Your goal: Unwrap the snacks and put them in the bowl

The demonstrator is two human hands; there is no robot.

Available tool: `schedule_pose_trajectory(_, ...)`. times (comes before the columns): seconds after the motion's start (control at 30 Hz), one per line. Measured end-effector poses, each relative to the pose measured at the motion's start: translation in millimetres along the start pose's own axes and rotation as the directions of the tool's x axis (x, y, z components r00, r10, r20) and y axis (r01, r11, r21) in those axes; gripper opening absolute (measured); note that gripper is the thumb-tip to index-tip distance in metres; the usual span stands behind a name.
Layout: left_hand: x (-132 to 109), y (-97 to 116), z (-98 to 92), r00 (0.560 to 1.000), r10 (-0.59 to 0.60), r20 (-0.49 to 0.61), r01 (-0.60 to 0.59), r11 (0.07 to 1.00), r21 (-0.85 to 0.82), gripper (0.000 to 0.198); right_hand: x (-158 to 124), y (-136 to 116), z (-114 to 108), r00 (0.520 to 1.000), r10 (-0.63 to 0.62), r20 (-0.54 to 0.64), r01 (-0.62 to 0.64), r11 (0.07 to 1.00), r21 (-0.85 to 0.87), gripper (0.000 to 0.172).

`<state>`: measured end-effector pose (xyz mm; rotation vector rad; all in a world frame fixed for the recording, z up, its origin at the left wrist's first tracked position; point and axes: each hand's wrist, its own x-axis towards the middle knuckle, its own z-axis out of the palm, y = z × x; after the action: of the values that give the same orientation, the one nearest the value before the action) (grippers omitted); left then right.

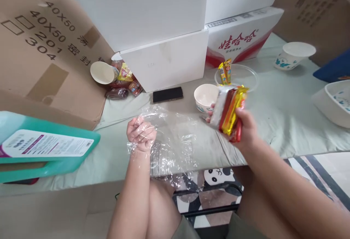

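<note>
My left hand (142, 133) is closed on a crinkled clear plastic bag (175, 144), which spreads to the right and droops over the table's front edge. In my right hand (247, 126) is a bunch of wrapped snack sticks (231, 111) with yellow, red, dark red and whitish wrappers; the hand is raised above the table. Just behind them stands a paper bowl (205, 96), partly covered by the bunch. A round clear plastic lid (250, 76) lies farther back, with a couple of yellow snack packets (225, 72) on it.
A black phone (167, 95) lies at the middle. On the left are a tipped paper cup (102, 73), packaged snacks (125, 82), a cardboard box (49, 49) and a green jug (54, 146). White boxes (172, 60) line the back. Paper bowls (294, 54) stand at right.
</note>
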<state>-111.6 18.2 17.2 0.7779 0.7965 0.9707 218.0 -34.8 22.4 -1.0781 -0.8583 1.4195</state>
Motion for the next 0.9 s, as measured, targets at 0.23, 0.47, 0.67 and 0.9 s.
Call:
schedule_pose_trajectory(0.23, 19, -19, 15.4, 0.988, 0.096, -0.123, -0.099, 0.995, -0.021, 0.049, 102, -73, -73, 0.838, -0.516, -0.177, 0.303, 0.709, -0.637, 0.060)
schedule_pose_trajectory(0.47, 25, -28, 19.2, 0.987, 0.113, -0.118, -0.128, 0.984, -0.128, 0.045, 163, -72, -112, 0.897, -0.394, -0.199, -0.039, 0.378, -0.925, 0.071)
schedule_pose_trajectory(0.67, 21, -32, 7.9, 0.996, 0.084, -0.037, -0.092, 0.946, -0.312, 0.038, 110, -70, -104, 0.726, -0.666, -0.170, 0.233, 0.471, -0.851, 0.023)
schedule_pose_trajectory(0.9, 16, -45, -3.4, 0.983, 0.057, 0.174, -0.012, 0.967, -0.253, 0.050, 3, 30, -12, 0.870, -0.463, 0.170, 0.457, 0.629, -0.629, 0.017)
